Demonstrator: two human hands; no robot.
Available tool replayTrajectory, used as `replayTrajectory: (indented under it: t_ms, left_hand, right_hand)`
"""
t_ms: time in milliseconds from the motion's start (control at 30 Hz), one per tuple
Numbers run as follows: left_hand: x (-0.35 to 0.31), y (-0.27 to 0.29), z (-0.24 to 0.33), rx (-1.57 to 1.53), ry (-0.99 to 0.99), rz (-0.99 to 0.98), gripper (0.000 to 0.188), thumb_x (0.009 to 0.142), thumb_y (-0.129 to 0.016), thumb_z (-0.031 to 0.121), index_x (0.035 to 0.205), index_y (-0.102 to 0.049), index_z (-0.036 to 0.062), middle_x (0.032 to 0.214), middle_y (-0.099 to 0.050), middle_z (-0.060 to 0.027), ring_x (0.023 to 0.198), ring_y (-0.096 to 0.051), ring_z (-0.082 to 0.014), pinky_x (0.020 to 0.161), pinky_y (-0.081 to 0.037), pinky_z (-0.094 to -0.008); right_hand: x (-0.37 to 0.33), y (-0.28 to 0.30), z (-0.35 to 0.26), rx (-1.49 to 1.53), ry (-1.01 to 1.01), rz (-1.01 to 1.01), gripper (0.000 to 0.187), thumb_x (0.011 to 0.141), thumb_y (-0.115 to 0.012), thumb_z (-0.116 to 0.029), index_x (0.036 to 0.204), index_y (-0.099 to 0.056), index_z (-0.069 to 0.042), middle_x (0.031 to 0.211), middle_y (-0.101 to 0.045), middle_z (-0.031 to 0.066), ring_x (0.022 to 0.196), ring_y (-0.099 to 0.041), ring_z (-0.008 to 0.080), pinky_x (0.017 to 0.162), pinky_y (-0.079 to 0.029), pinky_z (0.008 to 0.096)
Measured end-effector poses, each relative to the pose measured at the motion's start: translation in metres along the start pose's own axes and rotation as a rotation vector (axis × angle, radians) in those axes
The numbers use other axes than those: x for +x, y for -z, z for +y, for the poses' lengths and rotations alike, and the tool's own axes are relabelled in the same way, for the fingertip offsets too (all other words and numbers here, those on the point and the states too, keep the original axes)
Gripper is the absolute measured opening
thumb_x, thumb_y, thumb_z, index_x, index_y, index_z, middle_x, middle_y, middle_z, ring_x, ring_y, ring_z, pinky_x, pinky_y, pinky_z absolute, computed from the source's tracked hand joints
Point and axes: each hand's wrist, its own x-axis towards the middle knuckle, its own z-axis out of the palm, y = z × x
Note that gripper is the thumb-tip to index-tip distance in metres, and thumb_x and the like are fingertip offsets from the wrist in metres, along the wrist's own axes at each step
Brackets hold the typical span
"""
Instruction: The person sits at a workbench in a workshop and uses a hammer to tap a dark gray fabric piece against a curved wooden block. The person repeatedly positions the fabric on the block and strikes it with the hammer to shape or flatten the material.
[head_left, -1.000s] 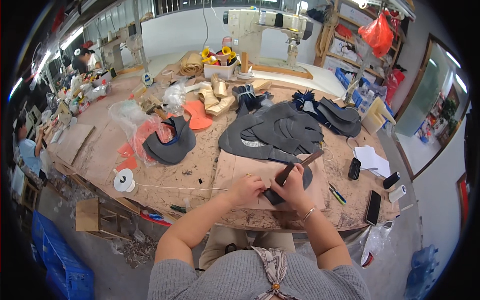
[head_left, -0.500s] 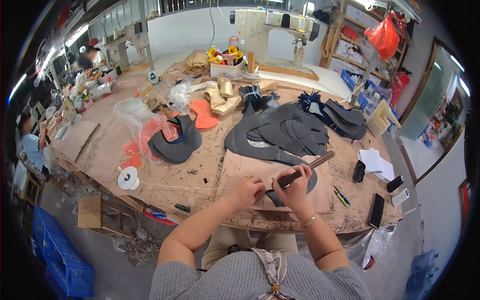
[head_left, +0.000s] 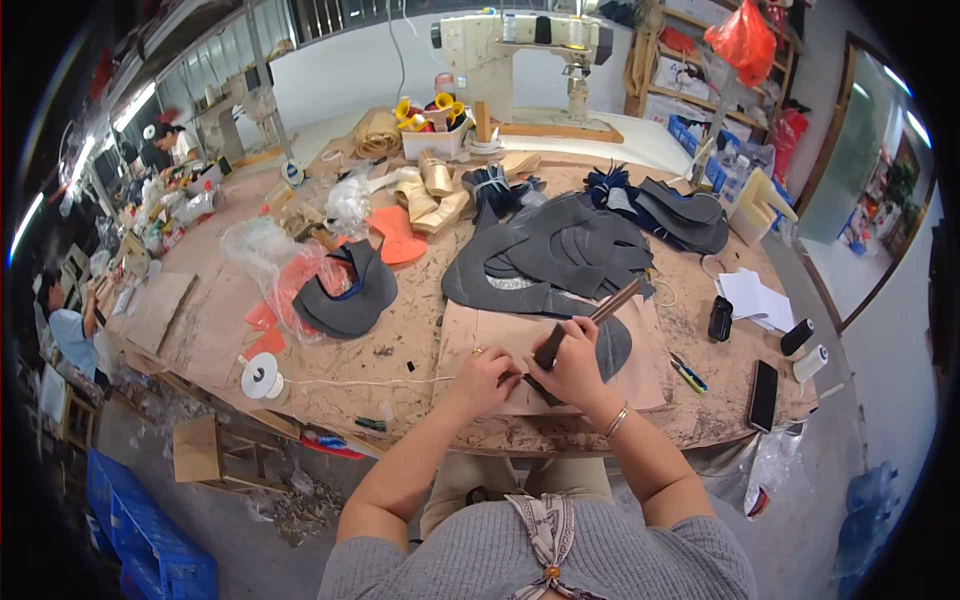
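My right hand [head_left: 575, 362] is closed round a hammer-like tool [head_left: 548, 346] with a dark head; its brown handle slants up to the right past my fist. Close beside it, my left hand [head_left: 484, 378] has its fingers pinched together over the board. A thin white cord [head_left: 370, 381] runs from a white spool [head_left: 263, 376] on the left to this hand. Partly hidden under my right hand lies a dark grey foam-like piece [head_left: 613, 350], on a flat pinkish board [head_left: 465, 335]. The spot between my fingertips is too small to make out.
Stacked grey cut pieces [head_left: 560, 250] lie beyond my hands, with another grey piece [head_left: 345, 290] to the left by a plastic bag. Right of the board are a pair of snips [head_left: 689, 375], a black phone [head_left: 762, 395] and thread spools [head_left: 810, 362]. A sewing machine [head_left: 465, 50] stands behind.
The view has shifted slightly. My right hand has turned the tool, so its dark head stands steeper and its handle points more upward. My left hand remains pinched beside it.
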Motion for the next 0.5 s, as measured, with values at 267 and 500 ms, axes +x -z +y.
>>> replayTrajectory:
  t_ms: [267, 500]
  left_hand:
    - [0.004, -0.001, 0.007, -0.008, 0.03, -0.032, 0.007, 0.078, -0.073, 0.007, 0.083, -0.069, 0.0061, 0.091, -0.064, -0.01, 0.088, -0.062, -0.0313, 0.078, -0.051, -0.0413]
    - [0.004, 0.005, 0.017, 0.044, -0.02, 0.019, 0.009, 0.075, -0.075, 0.007, 0.081, -0.069, 0.0065, 0.088, -0.065, -0.01, 0.086, -0.062, -0.0309, 0.077, -0.05, -0.0412]
  right_hand:
    - [-0.006, 0.004, 0.018, -0.026, -0.017, -0.073, 0.022, 0.071, -0.077, -0.025, 0.077, -0.064, -0.009, 0.073, -0.061, 0.0062, 0.088, -0.059, 0.0257, 0.093, -0.036, 0.0448]
    - [0.03, 0.032, 0.076, -0.435, -0.494, -0.385, 0.05, 0.085, -0.064, -0.053, 0.095, -0.068, -0.004, 0.089, -0.072, 0.017, 0.09, -0.068, 0.0326, 0.092, -0.038, 0.0508]
